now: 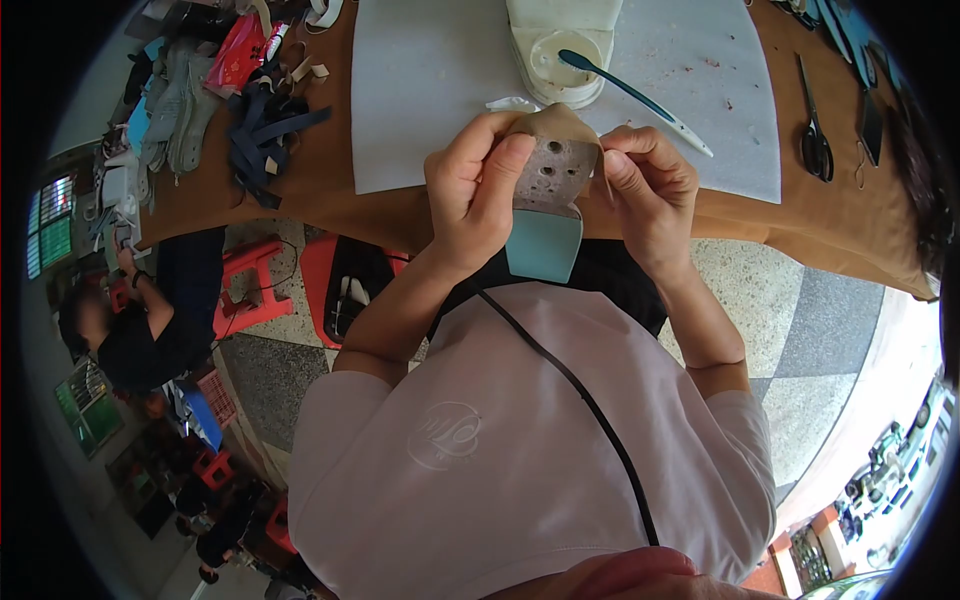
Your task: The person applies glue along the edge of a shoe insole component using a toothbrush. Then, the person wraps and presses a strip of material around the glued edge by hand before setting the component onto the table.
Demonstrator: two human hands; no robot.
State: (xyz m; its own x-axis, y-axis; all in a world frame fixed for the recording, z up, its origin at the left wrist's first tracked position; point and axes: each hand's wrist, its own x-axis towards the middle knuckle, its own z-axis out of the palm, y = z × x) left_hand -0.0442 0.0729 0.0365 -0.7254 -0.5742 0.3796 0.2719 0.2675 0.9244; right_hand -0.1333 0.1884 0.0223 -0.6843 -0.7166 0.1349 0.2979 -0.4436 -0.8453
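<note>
My left hand (472,190) is closed on a tan-covered piece (562,124), its thumb pressed on the front and its fingers behind. That piece has a grey speckled face (556,172) with several dark holes, and a teal flap (545,245) hangs below it. At its right edge, my right hand (650,195) pinches the thin tan edge between thumb and fingers. Just beyond the hands, a toothbrush (640,100) with a dark blue head and white handle end lies across a round white dish (597,92). What kind of article the piece belongs to, I cannot tell.
A pale sheet (420,95) covers part of the brown-clothed table (370,215). Black-handled scissors (817,150) lie at right. Dark strips (265,135), grey pieces (188,110) and a red packet (237,55) pile at left. Red stools (255,285) and another person (150,335) are beyond.
</note>
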